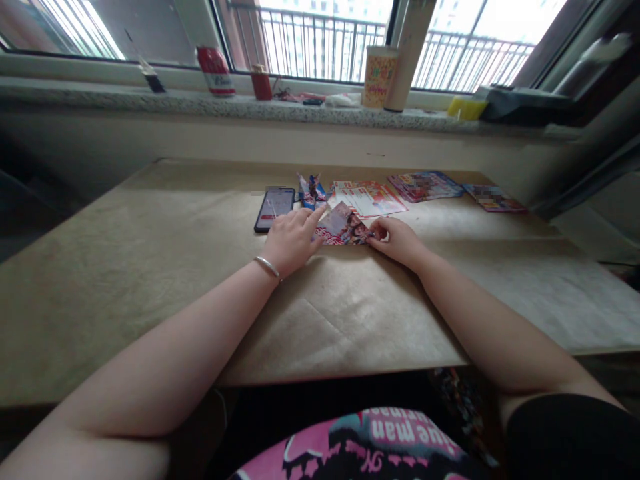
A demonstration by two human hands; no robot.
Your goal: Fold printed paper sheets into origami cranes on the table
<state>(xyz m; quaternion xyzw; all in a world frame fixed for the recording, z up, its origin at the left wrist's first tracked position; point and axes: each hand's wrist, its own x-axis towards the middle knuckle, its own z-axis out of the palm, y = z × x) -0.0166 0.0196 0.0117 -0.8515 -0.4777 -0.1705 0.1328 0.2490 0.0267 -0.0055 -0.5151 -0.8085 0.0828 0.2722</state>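
Observation:
A colourful printed paper sheet [345, 228] with a folded, pointed upper part lies on the table between my hands. My left hand [294, 239] rests on its left side, fingers stretched out and partly lying on the paper. At the right corner, my right hand [397, 241] pinches the paper between thumb and fingers. Just beyond the left hand stands a folded blue and red paper piece [313, 191]. A phone [276, 207] with a lit screen lies beside that hand. Behind the sheet are several red and white printed papers [367, 199].
Farther right on the table [320, 320] lie a stack of colourful leaflets [425, 185] and a smaller pile [494, 198]. Along the windowsill [175, 103] stand a red can [215, 72], a red bottle [261, 83], a patterned cup [379, 77] and a yellow object [467, 109].

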